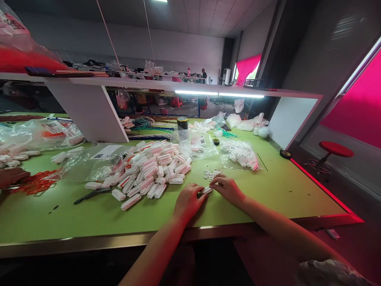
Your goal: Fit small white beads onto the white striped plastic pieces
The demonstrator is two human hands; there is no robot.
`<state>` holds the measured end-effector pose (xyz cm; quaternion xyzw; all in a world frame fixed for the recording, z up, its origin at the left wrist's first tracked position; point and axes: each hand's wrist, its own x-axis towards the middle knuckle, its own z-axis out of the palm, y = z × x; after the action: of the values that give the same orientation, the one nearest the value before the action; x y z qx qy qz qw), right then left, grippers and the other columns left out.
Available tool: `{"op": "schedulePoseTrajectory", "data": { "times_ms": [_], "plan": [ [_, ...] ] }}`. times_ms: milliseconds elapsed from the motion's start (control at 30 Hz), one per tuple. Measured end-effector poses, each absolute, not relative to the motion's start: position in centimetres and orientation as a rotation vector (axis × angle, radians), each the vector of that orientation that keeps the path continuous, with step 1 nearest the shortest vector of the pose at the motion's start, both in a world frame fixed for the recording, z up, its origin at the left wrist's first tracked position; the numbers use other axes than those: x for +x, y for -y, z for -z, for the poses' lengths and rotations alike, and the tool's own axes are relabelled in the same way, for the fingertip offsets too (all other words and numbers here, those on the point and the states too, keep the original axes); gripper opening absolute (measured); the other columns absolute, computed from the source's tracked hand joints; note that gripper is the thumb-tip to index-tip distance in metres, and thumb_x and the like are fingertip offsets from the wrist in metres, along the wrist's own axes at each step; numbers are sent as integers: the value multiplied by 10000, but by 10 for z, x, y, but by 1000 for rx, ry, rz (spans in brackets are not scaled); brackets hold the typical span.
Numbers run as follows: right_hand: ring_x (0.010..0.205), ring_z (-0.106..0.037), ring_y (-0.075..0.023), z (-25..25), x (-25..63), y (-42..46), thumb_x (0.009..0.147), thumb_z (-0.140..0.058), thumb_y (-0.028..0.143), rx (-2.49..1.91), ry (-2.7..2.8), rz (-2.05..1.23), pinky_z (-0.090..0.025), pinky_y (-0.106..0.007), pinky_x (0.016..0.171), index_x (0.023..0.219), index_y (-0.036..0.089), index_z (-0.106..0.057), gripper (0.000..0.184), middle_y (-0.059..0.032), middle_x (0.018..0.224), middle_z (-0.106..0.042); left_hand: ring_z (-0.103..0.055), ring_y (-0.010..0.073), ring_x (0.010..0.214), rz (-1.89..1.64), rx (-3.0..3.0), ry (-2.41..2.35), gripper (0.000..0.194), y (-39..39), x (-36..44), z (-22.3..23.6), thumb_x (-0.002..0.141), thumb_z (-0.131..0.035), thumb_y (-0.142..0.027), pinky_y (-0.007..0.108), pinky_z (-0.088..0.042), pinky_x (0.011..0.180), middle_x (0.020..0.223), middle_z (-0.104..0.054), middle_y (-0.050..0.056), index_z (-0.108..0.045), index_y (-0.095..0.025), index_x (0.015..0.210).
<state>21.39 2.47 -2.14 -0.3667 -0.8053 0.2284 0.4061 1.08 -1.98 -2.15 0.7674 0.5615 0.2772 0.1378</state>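
Note:
My left hand (188,201) is closed around a white plastic connector housing (207,190) just above the green tabletop. At the housing's far right end, the fingertips of my right hand (228,189) are pinched together; whatever is between them is too small to make out. Just beyond lies a little heap of small white pieces (212,173). To the left of my hands spreads a large pile of similar white housings (151,169), some with orange-red parts.
Black scissors (91,195) lie left of the pile. Clear bags (240,155) of parts and a tape roll (216,141) sit farther back. A shelf panel (92,113) stands on the table (268,198). Another person's hand (13,176) is at far left by orange strips (35,182).

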Motion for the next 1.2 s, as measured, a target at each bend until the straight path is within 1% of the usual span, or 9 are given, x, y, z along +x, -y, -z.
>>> {"op": "schedulePoseTrajectory", "data": {
  "times_ms": [133,367,467,567,633,800,933,1033,1200],
  "plan": [
    [852,-661,-168,29,211,-26,990,-605,268,-909,2109,-466,-512,-275,791,841,205,-722,199,-40,875,-685,-651,231,920,-786,2227,-1634,157,20,11,21,883,-709,-287,320,-466,823,918,-714,53,-769,-197,998],
    [832,-661,-157,28,212,-20,1025,-536,210,-963,2339,-63,-485,-254,763,921,207,-715,208,-45,931,-702,-654,235,906,-786,2220,-1639,171,20,11,20,888,-708,-312,322,-464,810,905,-713,56,-772,-193,991],
    [816,-651,-168,23,214,-15,1009,-536,184,-926,2436,129,-479,-272,767,925,195,-720,202,-62,939,-711,-655,236,897,-792,2223,-1638,160,20,11,21,885,-708,-314,325,-466,805,890,-712,56,-776,-194,967],
    [814,-645,-185,20,215,-10,969,-553,160,-877,2509,218,-483,-296,774,921,188,-725,180,-75,954,-717,-656,234,898,-784,2223,-1645,153,20,11,21,878,-717,-308,324,-471,806,899,-716,59,-776,-197,964],
    [820,-651,-193,21,216,-10,950,-562,159,-840,2519,168,-492,-309,782,929,191,-731,173,-77,972,-722,-657,232,901,-784,2223,-1645,152,20,11,21,877,-717,-303,324,-475,812,905,-718,59,-775,-196,969],
    [824,-676,-172,29,233,-39,985,-554,209,-1024,2146,-238,-515,-281,774,1049,208,-722,180,-61,987,-739,-663,233,921,-807,2232,-1649,169,21,10,22,878,-709,-319,323,-488,838,916,-722,56,-771,-212,993],
    [887,-660,-209,34,254,-74,943,-596,166,-1349,2023,-220,-500,-316,819,925,182,-702,109,-76,940,-717,-664,231,916,-828,2233,-1637,152,20,11,22,875,-698,-314,321,-492,831,925,-723,53,-773,-226,975],
    [855,-639,-194,38,260,-86,920,-603,132,-1459,2038,-211,-483,-296,797,853,177,-681,112,-68,917,-696,-663,228,913,-847,2229,-1623,150,20,11,23,876,-688,-311,319,-491,825,934,-726,51,-772,-235,974],
    [788,-613,-166,43,255,-89,912,-621,161,-1501,2014,-209,-451,-260,719,842,186,-674,92,-60,923,-683,-662,232,925,-832,2231,-1613,163,20,11,23,888,-672,-310,324,-492,832,947,-727,57,-768,-223,987]
  ]
}}
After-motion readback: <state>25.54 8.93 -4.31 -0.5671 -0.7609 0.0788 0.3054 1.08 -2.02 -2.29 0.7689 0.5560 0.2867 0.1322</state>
